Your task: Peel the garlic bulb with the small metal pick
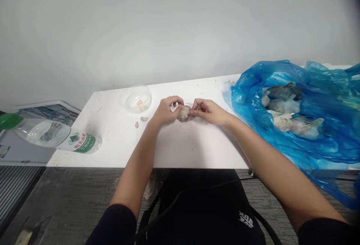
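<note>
A garlic bulb (184, 113) in papery skin is held just over the white table, between my two hands. My left hand (168, 110) grips its left side with thumb and fingers. From the right, my right hand (207, 111) pinches the bulb's stem end or loose skin; exactly which is hidden by the fingers. Two loose garlic cloves lie left of my left hand: one clove (144, 118) near the bowl and a smaller clove (137, 124) beside it. Behind them stands a clear bowl (128, 103) with a few pale peeled cloves (140, 104) inside.
A blue plastic bag (247, 95), open at the top, holds several garlic bulbs (284, 106) on the right. At the left table end stands a water bottle (63, 136) with a green cap. The white table (177, 147) meets a wall behind; bits of skin are scattered on it.
</note>
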### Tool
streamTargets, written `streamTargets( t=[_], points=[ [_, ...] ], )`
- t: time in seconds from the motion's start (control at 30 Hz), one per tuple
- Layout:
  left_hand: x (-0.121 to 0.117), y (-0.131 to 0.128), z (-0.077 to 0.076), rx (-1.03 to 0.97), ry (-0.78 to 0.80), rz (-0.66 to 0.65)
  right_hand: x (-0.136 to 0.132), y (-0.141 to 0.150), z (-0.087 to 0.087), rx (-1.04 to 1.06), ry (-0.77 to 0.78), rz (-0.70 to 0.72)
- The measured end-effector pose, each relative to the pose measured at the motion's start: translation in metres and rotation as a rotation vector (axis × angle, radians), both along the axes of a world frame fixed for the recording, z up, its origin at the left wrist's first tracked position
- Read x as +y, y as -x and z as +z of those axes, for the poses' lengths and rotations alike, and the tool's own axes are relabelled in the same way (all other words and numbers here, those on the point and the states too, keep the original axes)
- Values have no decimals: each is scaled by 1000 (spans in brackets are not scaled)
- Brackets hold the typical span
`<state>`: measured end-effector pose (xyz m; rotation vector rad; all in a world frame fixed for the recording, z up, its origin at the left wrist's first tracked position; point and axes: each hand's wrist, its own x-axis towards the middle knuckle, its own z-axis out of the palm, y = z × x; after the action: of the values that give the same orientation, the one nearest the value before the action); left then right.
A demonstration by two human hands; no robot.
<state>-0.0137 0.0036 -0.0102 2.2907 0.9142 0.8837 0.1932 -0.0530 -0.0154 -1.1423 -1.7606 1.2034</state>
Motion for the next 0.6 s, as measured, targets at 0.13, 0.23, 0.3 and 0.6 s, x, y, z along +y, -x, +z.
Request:
streamTargets(
  t=[0.13,0.23,0.3,0.6],
  points=[
    [0,0,1,-4,11,3,-1,3,-2,-3,-22,18],
    [0,0,1,-6,14,6,1,2,-6,-15,-90,-53],
    [0,0,0,-7,12,6,2,1,-8,-3,-107,-96],
    [1,1,-1,-10,5,8,2,2,-6,6,-28,-49]
  ],
)
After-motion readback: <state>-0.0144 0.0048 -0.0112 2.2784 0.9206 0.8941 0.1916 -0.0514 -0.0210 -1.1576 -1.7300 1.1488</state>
